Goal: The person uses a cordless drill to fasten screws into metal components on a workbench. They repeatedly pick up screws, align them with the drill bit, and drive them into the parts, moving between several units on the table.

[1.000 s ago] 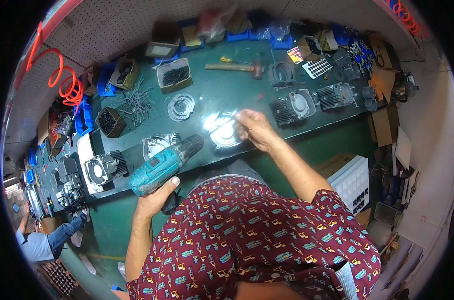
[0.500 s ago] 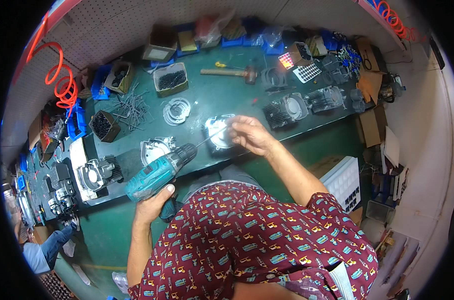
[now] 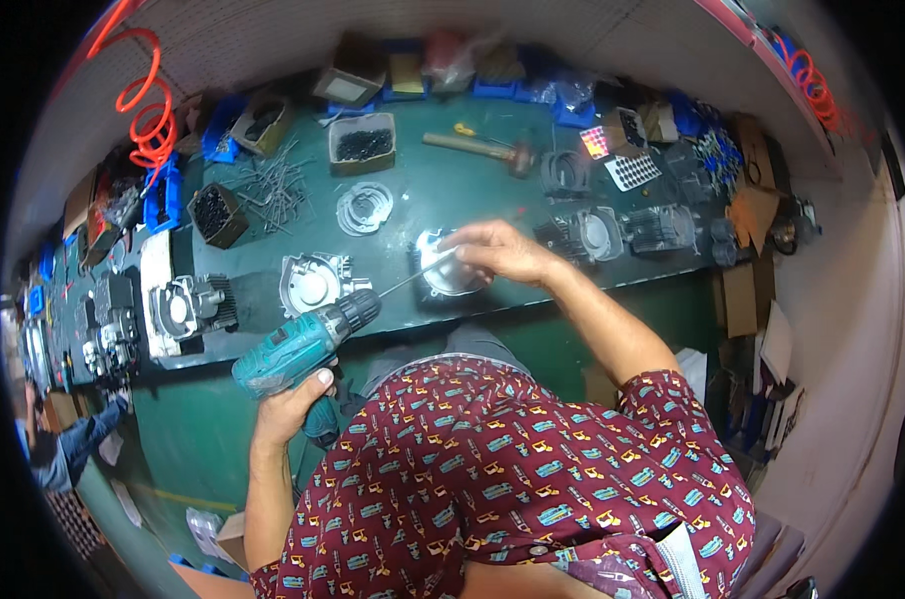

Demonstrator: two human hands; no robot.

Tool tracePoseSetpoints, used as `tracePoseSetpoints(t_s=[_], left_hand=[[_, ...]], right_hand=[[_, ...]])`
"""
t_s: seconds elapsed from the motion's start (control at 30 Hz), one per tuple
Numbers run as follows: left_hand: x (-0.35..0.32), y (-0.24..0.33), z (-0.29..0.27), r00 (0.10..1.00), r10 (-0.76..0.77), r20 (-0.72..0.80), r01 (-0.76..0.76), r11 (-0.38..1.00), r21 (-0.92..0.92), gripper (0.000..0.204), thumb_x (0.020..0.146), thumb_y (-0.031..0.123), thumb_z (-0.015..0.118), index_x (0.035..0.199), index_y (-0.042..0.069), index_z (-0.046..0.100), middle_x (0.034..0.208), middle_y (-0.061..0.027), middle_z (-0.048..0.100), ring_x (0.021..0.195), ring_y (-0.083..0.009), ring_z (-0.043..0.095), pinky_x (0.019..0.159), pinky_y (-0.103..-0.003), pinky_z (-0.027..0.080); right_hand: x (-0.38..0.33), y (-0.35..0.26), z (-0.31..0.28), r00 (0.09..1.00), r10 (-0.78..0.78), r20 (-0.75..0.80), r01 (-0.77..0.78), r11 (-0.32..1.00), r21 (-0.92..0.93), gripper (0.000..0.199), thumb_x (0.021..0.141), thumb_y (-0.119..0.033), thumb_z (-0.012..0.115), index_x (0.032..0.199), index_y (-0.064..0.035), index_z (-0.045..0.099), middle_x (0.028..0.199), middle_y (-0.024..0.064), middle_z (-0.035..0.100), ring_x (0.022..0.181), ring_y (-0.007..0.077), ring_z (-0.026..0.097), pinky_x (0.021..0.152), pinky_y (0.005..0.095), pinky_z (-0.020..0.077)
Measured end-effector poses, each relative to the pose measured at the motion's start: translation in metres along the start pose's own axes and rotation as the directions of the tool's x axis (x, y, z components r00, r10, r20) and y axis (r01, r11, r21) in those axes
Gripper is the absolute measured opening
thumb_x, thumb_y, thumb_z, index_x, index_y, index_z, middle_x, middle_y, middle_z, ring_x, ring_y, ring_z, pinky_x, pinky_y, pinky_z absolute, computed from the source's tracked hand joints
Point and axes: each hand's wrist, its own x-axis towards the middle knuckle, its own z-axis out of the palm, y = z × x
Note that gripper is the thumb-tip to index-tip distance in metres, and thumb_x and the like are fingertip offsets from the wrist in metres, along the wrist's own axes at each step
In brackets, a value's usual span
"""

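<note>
My left hand (image 3: 291, 407) is wrapped round the handle of a teal and black cordless drill (image 3: 291, 357). From its chuck a long thin bit (image 3: 409, 283) points up and to the right. The fingertips of my right hand (image 3: 502, 254) are pinched together at the bit's far end; whatever is between them is too small to make out. Under the bit's end and those fingers a bright metal casting (image 3: 435, 268) lies on the green bench, partly hidden by the hand. Left of it, just beyond the drill, sits another open casting (image 3: 311, 286).
A ring-shaped metal part (image 3: 365, 209) lies behind the castings. Farther back are a box of black screws (image 3: 363, 146) and a hammer (image 3: 472, 146). Finned housings (image 3: 594, 234) line the right; another housing (image 3: 187, 307) stands left. A red coiled hose (image 3: 153, 130) hangs at upper left.
The view has shifted slightly. The drill sits a little lower and farther left, its bit still meeting my right fingertips. My right hand stays pinched above the casting.
</note>
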Motion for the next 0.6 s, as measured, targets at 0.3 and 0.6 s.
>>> tracePoseSetpoints(t_s=[0.3,0.6], left_hand=[[-0.053,0.0,0.068,0.943,0.006,-0.334,0.078,0.968,0.238,0.024,0.088,0.011,0.074,0.109,0.001,0.071,0.093,-0.0035,0.07,0.083,-0.0128,0.064,0.075,-0.029,0.052],[-0.054,0.008,0.144,0.896,0.0,-0.444,0.095,0.977,0.191,0.03,0.088,0.022,0.078,0.109,0.002,0.07,0.087,-0.0034,0.069,0.08,-0.0131,0.064,0.076,-0.03,0.052]], right_hand=[[0.065,0.016,-0.046,0.844,-0.37,0.389,0.522,0.399,-0.754,0.075,0.075,-0.031,0.078,0.14,-0.0066,0.05,0.117,0.0239,0.063,0.11,0.038,0.061,0.095,0.047,0.0489],[0.047,0.019,-0.038,0.937,0.04,0.347,-0.161,0.93,0.33,0.031,0.101,-0.034,0.059,0.105,-0.0032,0.063,0.075,0.0015,0.056,0.057,0.0065,0.048,0.046,0.0188,0.0358]])
